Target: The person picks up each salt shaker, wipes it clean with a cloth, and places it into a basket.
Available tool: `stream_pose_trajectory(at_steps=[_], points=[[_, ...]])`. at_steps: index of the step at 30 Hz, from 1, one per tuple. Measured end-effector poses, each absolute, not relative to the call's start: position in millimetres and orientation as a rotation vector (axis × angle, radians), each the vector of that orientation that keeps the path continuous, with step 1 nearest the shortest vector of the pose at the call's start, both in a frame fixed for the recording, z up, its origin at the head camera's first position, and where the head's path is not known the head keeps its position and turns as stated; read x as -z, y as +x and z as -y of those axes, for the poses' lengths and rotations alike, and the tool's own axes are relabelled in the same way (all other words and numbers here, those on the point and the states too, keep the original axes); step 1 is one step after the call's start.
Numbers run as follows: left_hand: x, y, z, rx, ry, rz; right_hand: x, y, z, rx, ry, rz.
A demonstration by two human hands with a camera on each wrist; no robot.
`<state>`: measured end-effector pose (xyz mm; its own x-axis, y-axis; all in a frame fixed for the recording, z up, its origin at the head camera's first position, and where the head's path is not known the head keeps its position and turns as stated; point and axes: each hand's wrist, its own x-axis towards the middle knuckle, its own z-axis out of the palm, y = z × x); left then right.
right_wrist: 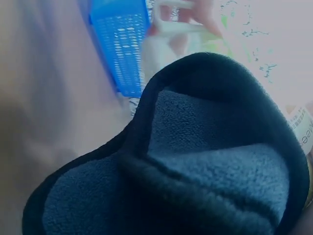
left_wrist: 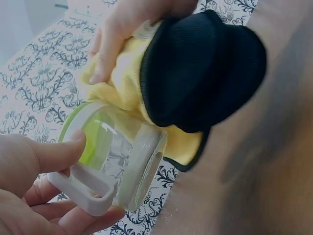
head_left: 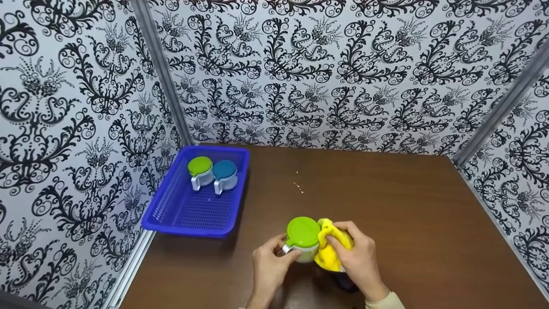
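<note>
A clear jar with a green lid (head_left: 303,232) and a white handle (left_wrist: 88,188) is held up over the table in front of me. My left hand (head_left: 271,262) grips it by the handle, thumb on the near side. In my right hand (head_left: 358,256) is a bunched cloth (head_left: 329,253), yellow on one face and dark on the other, pressed against the jar's right side. The dark face of the cloth (right_wrist: 220,181) fills most of the right wrist view and hides that hand's fingers there.
A blue plastic basket (head_left: 233,210) stands at the left on the brown table (head_left: 386,197). Inside are a green-lidded jar (head_left: 200,168) and a blue-lidded jar (head_left: 225,174), both with white handles. Small pale specks (head_left: 299,187) lie mid-table. Patterned walls close off the back and sides.
</note>
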<state>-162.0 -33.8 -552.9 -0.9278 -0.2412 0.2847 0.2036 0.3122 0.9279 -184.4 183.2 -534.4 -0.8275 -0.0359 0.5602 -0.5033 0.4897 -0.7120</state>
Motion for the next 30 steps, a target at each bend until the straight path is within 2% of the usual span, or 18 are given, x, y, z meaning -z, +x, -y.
stream_pose_trajectory(at_steps=[6, 19, 25, 30], points=[[549.3, -158.8, 31.1, 1.526, -0.073, 2.340, 527.8, -185.9, -184.3, -1.270, 0.468, 2.265], [551.9, -157.2, 34.8, 1.530, -0.062, 2.203, 542.6, -181.3, -181.9, -1.304, 0.422, 2.286], [551.3, -156.9, 36.9, 1.580, -0.032, 2.168, 558.6, -182.2, -180.6, -1.313, 0.456, 2.268], [544.4, -161.8, 40.7, 1.619, -0.044, 2.096, 580.0, -183.1, -177.7, -1.056, 0.516, 2.328]])
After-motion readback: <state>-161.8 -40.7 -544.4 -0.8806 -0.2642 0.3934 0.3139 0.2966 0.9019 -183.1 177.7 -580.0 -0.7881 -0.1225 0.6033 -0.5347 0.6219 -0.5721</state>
